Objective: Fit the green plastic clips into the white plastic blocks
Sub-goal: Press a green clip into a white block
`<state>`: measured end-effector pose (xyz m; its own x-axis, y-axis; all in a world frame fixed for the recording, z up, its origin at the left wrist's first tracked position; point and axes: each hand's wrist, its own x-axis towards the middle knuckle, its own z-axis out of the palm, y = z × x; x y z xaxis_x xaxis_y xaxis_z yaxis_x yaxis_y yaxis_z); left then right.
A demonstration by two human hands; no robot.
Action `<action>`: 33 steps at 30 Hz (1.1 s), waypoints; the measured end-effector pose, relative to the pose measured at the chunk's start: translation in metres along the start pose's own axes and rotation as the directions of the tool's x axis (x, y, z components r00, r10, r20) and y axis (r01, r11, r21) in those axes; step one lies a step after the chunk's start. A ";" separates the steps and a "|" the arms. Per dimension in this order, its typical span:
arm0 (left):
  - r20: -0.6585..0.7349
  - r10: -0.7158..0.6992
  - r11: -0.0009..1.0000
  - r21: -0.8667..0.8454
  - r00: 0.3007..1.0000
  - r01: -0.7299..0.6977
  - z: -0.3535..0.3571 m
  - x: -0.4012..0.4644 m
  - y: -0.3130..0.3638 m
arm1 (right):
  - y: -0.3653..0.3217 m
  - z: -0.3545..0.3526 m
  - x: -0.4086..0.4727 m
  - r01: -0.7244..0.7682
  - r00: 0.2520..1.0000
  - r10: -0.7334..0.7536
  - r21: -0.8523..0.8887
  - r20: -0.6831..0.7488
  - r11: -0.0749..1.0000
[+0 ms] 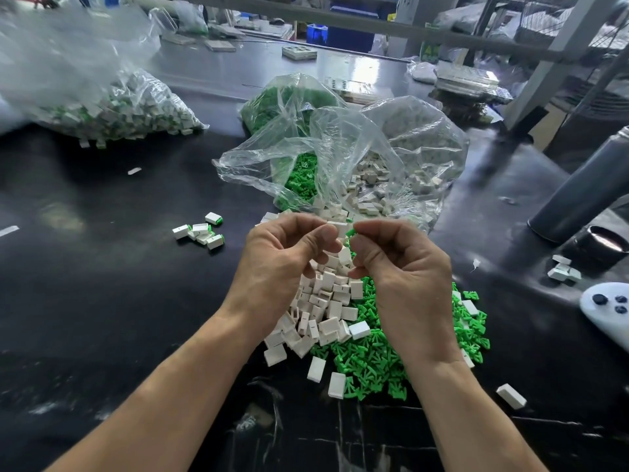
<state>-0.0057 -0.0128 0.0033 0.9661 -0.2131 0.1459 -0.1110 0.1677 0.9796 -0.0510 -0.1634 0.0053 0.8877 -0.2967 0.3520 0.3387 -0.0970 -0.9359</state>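
Holding one white block [337, 229] pinched in your left hand [289, 260] between thumb and fingertips, you bring a green clip [350, 232] up to it, nipped at the fingertips of your right hand [401, 267]; both hands are raised above the piles, fingers curled, the two parts touching or very nearly so; whether the clip has entered the block you cannot tell from this view.

Progress, judged: a small cluster of finished pieces [200, 230] lies on the black table [102, 301] to your left, white with green showing at one end; a large bag of assembled units [112, 107] sits farther back left; so the batch is well begun. Left to do: the loose heap of white blocks [323, 308] beneath your hands, the loose green clips [374, 359] beside and under it, plus two open bags [340, 158] of stock behind; a great deal remains.

Orientation: the held block's long axis runs roughly left to right, its right end towards the clip; the clip is mostly hidden by your fingers, so its heading is uncertain, though it meets the block from the right.
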 end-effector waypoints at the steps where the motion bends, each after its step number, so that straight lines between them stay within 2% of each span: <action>1: 0.001 -0.003 1.000 -0.001 1.000 0.003 0.000 0.000 0.000 | 0.000 0.000 0.000 -0.001 1.000 0.001 0.001 -0.002 1.000; 20: 0.037 -0.024 1.000 0.021 0.999 0.023 -0.001 0.002 -0.005 | -0.003 0.004 -0.002 -0.037 0.999 0.036 0.066 0.019 0.997; 33: 0.016 0.013 0.999 0.039 1.000 -0.014 -0.003 0.002 -0.003 | -0.002 0.005 -0.005 -0.033 0.999 0.033 0.017 0.007 0.999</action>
<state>-0.0031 -0.0111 -0.0003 0.9606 -0.2263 0.1612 -0.1336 0.1326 0.9821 -0.0544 -0.1575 0.0057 0.9005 -0.2929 0.3214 0.3146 -0.0715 -0.9465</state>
